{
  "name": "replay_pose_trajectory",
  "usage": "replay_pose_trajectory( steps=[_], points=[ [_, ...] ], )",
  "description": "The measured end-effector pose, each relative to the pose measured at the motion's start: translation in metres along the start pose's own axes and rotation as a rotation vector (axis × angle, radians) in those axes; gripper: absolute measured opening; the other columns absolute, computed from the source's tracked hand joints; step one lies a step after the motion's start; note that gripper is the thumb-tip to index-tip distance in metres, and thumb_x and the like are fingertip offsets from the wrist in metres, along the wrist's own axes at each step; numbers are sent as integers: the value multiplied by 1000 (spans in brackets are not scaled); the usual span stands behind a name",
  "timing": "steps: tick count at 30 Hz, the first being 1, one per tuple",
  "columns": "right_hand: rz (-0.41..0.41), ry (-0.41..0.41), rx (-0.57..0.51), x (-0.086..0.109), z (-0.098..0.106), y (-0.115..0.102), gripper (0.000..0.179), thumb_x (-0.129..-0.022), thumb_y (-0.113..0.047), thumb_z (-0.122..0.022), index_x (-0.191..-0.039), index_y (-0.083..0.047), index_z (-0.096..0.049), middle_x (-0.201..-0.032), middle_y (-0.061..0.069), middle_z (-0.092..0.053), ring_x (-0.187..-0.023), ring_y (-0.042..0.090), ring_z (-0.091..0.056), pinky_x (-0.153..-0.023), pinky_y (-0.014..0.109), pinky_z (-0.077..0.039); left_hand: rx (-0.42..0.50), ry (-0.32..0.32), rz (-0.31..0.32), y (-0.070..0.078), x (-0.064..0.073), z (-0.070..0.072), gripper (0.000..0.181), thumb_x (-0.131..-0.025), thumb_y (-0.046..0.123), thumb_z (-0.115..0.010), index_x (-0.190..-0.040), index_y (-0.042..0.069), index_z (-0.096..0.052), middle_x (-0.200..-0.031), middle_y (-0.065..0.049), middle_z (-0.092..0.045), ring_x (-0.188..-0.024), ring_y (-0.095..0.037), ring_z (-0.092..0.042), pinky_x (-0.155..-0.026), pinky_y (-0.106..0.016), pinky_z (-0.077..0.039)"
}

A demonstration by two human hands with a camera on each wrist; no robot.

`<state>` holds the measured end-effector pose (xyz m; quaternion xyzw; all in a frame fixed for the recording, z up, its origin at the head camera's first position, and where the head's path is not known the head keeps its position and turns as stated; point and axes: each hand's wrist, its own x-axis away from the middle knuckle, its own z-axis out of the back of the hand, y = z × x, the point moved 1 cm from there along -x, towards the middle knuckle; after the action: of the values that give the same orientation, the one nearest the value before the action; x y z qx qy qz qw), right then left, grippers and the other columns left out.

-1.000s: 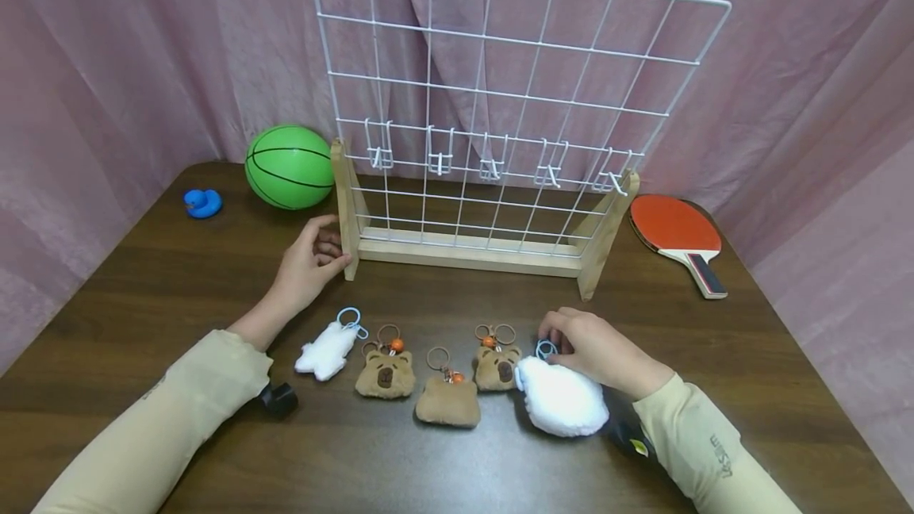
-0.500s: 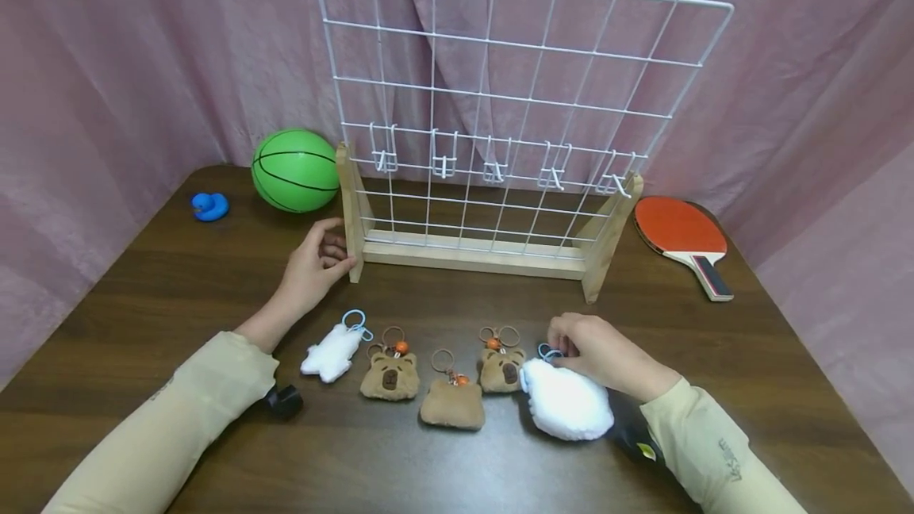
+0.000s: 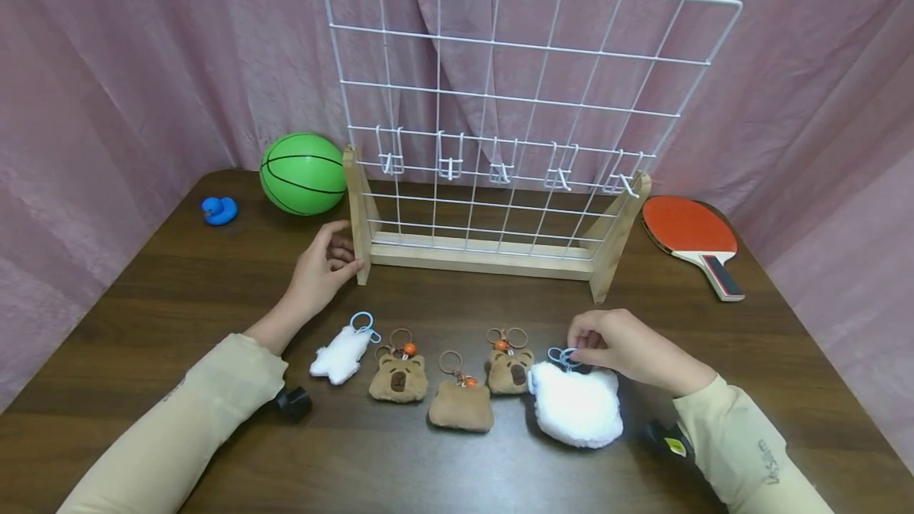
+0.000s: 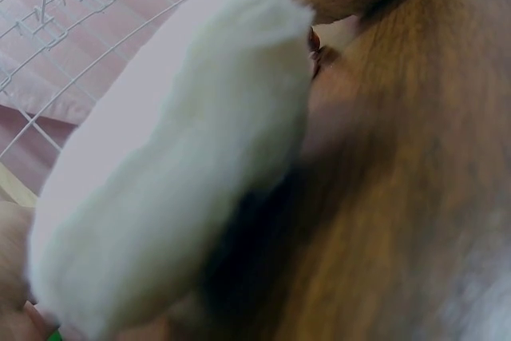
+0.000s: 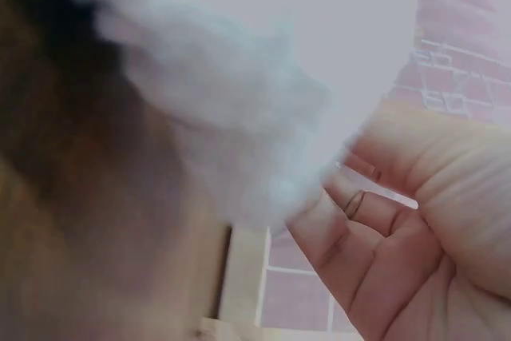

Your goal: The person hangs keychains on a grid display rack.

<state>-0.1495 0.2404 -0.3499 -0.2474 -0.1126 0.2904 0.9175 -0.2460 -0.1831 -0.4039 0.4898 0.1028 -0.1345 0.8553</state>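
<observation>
In the head view, my right hand (image 3: 635, 347) pinches the light-blue ring (image 3: 562, 355) of a large white fluffy plush keychain (image 3: 577, 409) at the table's right front. The plush fills much of the right wrist view. My left hand (image 3: 319, 272) grips the left leg (image 3: 359, 216) of a wooden stand, thumb on its front edge and some fingertips hidden. Below that hand lies a smaller white plush keychain (image 3: 340, 355) with a blue ring. Brown bear keychains stand in the middle: one (image 3: 397, 379) facing me, one (image 3: 461, 406) plain-sided, one (image 3: 510, 373) beside the large plush.
The stand bears a white wire grid (image 3: 528, 86) with a row of several white hooks (image 3: 501, 173). A green ball (image 3: 303, 174) and a blue rubber duck (image 3: 220, 211) are at back left. An orange table-tennis bat (image 3: 689, 228) lies right of the stand.
The right hand has moved slightly right, and the large white plush has turned more upright with its ring. The left hand stays at the stand's leg. The whole head view has shifted slightly.
</observation>
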Motion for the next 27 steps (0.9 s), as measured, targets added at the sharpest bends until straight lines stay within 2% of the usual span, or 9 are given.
replay_pose_trajectory(
  steps=[3,8,17,23,27],
  points=[
    [3,9,-28,4,7,-1,12,-83,-7,-73,-87,-14,-65,-78,-6,-63,-65,0,-57,-57,18,-53,6,0,-6,0,0,0,59,-87,-2,-66,-138,-1,-37,-109,-26,-59,-90,-23,-57,-71,-5,-48],
    [53,65,9,14,20,-3,15,-83,-9,-73,-87,-20,-65,-79,-13,-61,-70,-3,-54,-61,19,-51,16,2,-5,2,0,0,60,-86,-3,-67,-138,-1,-37,-108,-25,-59,-86,-14,-55,-69,-6,-48],
    [124,185,8,33,44,-13,19,-82,-7,-74,-86,-23,-64,-77,-14,-65,-69,-3,-58,-60,18,-51,15,-4,-7,5,2,0,60,-86,-4,-66,-138,-1,-36,-109,-26,-58,-93,-31,-59,-70,-4,-46],
    [159,275,54,36,54,-16,26,-79,-3,-75,-87,-25,-63,-77,-15,-65,-68,-3,-58,-60,15,-50,11,-2,-8,4,1,0,60,-86,-3,-66,-139,-2,-36,-110,-26,-58,-93,-31,-59,-70,-4,-46],
    [151,314,89,34,64,-16,26,-79,-4,-75,-86,-25,-64,-77,-17,-63,-68,-3,-56,-57,14,-47,9,5,-11,2,2,0,61,-86,-3,-67,-139,-1,-37,-109,-26,-58,-92,-30,-58,-70,-4,-46]
  ],
)
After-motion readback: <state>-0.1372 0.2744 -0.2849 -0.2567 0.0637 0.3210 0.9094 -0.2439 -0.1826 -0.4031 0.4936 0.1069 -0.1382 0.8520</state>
